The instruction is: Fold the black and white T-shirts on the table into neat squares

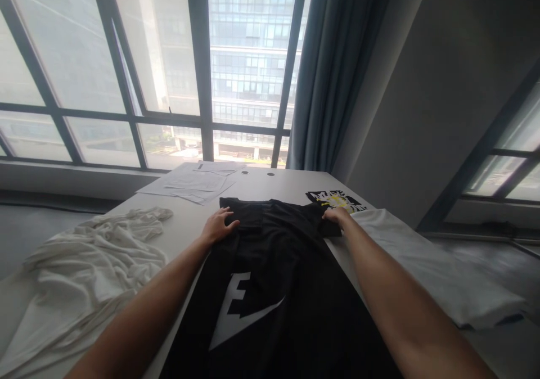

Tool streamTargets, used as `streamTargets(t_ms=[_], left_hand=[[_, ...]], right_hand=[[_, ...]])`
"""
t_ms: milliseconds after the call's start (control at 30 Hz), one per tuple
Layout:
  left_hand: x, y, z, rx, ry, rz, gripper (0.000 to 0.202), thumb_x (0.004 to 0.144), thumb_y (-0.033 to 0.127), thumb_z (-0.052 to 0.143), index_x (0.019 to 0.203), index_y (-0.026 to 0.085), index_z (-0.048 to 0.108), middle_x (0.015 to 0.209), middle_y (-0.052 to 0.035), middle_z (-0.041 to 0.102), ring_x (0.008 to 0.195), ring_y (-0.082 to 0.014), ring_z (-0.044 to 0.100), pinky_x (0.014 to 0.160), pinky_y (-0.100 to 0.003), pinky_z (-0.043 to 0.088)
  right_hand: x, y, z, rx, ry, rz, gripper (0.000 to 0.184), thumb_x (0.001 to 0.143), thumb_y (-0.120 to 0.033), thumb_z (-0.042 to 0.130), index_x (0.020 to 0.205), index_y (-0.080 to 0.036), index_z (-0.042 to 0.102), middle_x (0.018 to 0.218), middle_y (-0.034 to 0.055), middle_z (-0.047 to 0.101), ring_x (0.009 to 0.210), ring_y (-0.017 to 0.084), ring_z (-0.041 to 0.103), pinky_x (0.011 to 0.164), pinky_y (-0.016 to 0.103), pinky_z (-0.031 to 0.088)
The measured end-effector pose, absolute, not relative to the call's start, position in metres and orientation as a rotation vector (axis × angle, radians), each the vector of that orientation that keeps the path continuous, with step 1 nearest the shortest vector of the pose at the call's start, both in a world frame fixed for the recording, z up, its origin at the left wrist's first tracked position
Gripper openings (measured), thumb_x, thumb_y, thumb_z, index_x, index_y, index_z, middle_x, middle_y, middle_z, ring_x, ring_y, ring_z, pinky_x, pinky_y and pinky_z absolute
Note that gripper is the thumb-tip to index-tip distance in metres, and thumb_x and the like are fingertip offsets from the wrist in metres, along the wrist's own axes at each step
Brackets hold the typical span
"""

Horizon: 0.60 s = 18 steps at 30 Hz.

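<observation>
A black T-shirt (291, 266) with a white letter E and a swoosh print lies spread along the white table (295, 179), its near end running out of view below. My left hand (218, 225) rests on the shirt's upper left part with the fingers spread; the cloth there looks folded over. At the upper right, my right hand (336, 216) has its fingers closed on the edge of the shirt's sleeve. The shirt's middle shows soft wrinkles between my two arms.
Crumpled white cloth (105, 255) lies on the left. Papers (194, 182) are spread at the far left. A black, white and yellow patterned piece (335, 199) and a white garment (422, 261) lie on the right. Windows and a blue curtain (324, 75) stand behind the table.
</observation>
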<state>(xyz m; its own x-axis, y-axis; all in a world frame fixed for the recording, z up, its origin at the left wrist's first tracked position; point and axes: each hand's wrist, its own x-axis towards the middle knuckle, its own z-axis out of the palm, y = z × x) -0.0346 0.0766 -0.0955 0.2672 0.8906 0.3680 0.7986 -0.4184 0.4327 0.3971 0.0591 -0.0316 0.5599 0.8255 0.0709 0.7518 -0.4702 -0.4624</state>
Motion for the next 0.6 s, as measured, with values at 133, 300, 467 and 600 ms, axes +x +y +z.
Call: streamTargets(t_ms=[133, 300, 467, 600], left_hand=[[-0.035, 0.077, -0.097, 2.371, 1.522, 0.901, 0.048, 0.087, 0.053, 0.056, 0.119, 0.020, 0.071, 0.142, -0.0088, 0.059, 0.133, -0.0281, 0.051, 0.114, -0.041, 0.038], [-0.035, 0.082, -0.103, 2.358, 1.470, 0.886, 0.041, 0.087, 0.051, 0.057, 0.114, 0.024, 0.074, 0.139, -0.0063, 0.061, 0.132, -0.0269, 0.053, 0.114, -0.041, 0.040], [-0.036, 0.083, -0.105, 2.411, 1.452, 0.845, 0.036, 0.086, 0.044, 0.062, 0.112, 0.023, 0.075, 0.137, -0.0066, 0.063, 0.133, -0.0276, 0.052, 0.114, -0.042, 0.039], [-0.035, 0.081, -0.103, 2.393, 1.452, 0.867, 0.033, 0.086, 0.042, 0.062, 0.111, 0.025, 0.075, 0.134, -0.0057, 0.065, 0.131, -0.0279, 0.054, 0.113, -0.042, 0.040]], right_hand=[[0.346, 0.073, -0.006, -2.106, -1.148, 0.602, 0.020, 0.077, -0.019, 0.066, 0.092, -0.008, 0.071, 0.074, 0.0105, 0.068, 0.070, 0.023, 0.068, 0.059, 0.029, 0.054], [0.261, 0.102, 0.008, -1.884, -1.266, 0.656, 0.026, 0.071, -0.017, 0.069, 0.096, -0.010, 0.070, 0.079, 0.0085, 0.069, 0.069, 0.020, 0.067, 0.057, 0.025, 0.053], [0.198, 0.124, 0.001, -1.871, -1.388, 0.481, 0.039, 0.070, -0.014, 0.068, 0.108, -0.012, 0.067, 0.105, 0.0128, 0.071, 0.099, 0.025, 0.068, 0.077, 0.026, 0.055], [0.161, 0.122, -0.015, -1.771, -1.553, 0.619, 0.059, 0.075, -0.020, 0.070, 0.132, -0.013, 0.054, 0.125, 0.0152, 0.065, 0.104, 0.022, 0.067, 0.083, 0.026, 0.055]])
